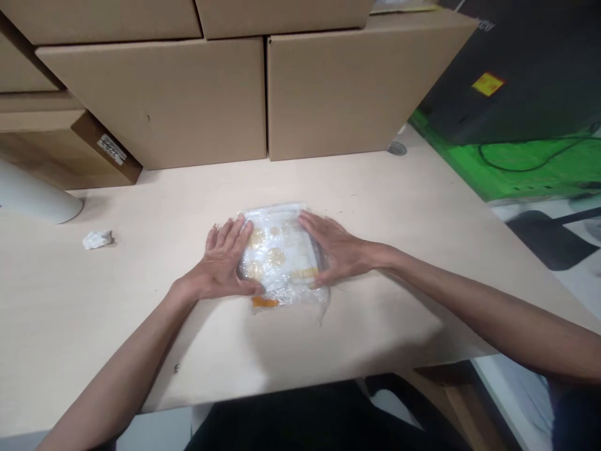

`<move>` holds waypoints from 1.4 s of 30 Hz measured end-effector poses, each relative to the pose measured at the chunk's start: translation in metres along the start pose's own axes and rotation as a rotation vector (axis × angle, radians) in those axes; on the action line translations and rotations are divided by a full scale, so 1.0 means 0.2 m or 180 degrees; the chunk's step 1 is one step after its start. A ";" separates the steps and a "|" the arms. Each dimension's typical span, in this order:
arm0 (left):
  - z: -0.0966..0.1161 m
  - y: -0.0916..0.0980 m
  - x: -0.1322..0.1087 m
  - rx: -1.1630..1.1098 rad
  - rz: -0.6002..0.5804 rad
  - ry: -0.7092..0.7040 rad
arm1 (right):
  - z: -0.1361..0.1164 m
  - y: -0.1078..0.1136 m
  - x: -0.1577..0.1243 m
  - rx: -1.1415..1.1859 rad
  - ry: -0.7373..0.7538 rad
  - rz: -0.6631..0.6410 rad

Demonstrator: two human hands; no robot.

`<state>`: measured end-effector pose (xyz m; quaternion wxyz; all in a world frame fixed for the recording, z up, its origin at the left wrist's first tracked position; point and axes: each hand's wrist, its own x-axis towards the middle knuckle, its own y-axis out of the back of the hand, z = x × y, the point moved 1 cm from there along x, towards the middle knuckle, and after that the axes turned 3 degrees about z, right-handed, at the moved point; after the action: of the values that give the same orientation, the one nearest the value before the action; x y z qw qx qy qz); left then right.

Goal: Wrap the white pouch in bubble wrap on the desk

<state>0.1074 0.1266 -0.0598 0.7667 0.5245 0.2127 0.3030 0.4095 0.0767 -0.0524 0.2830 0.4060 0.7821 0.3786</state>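
A white package in clear crinkled plastic lies on the pale table, with yellowish round marks on its face and an orange patch at its near edge. My left hand rests against its left side, fingers spread and thumb at the near left corner. On the opposite side, my right hand touches the right edge with fingertips near the far corner and thumb near the close corner. Both hands press on the package's sides without wrapping around it.
Cardboard boxes are stacked along the table's back. A white roll and crumpled white paper lie at the left. Beyond the right edge are a dark box with a yellow label and a green surface with a cable.
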 end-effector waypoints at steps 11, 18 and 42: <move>0.01 0.06 0.00 0.0146 -0.0557 -0.0046 | 0.00 -0.02 -0.03 -0.0191 -0.0088 -0.0083; -0.01 0.04 0.01 0.0196 -0.0476 0.0080 | 0.00 -0.05 0.01 0.0039 -0.0197 0.0200; 0.42 0.03 -0.19 -0.2201 0.2345 0.0260 | -0.15 -0.13 -0.02 0.4185 -0.1062 0.2743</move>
<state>0.1331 0.0461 -0.0233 0.7288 0.2679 -0.0694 0.6263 0.3780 0.0530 -0.0571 -0.0719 0.8070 0.5669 -0.1492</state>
